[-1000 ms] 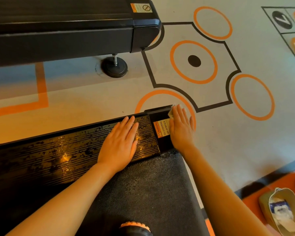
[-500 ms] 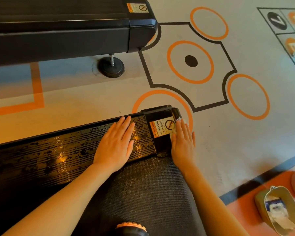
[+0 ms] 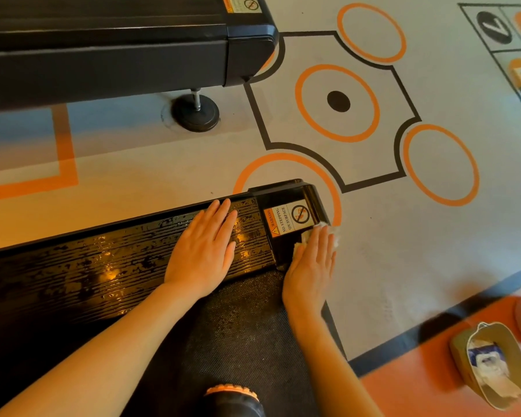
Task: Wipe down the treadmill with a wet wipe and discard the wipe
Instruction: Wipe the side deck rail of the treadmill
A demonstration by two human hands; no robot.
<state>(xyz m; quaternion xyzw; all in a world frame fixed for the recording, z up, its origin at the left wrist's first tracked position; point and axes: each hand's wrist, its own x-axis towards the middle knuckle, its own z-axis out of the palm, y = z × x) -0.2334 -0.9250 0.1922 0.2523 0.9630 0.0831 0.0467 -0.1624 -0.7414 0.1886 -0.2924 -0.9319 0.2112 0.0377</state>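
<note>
The black treadmill (image 3: 109, 266) runs from lower left to centre, with a wet, glossy ribbed side rail and a rough dark belt (image 3: 238, 332) below it. My left hand (image 3: 203, 251) lies flat on the rail, fingers straight. My right hand (image 3: 312, 263) presses a white wet wipe (image 3: 304, 237) with straight fingers against the right edge of the rail's end cap (image 3: 286, 203), beside a warning sticker (image 3: 288, 219). Most of the wipe is hidden under that hand.
A second treadmill (image 3: 118, 46) stands at the top left on a round foot (image 3: 196, 114). The floor carries orange rings and black lines. A small tan bin (image 3: 491, 365) with used wipes sits at the lower right. An orange-rimmed dark object (image 3: 232, 398) is at the bottom centre.
My right hand has slid the wipe from the top of the end cap down its right edge toward me. The warning sticker is now uncovered. My left hand stays on the rail.
</note>
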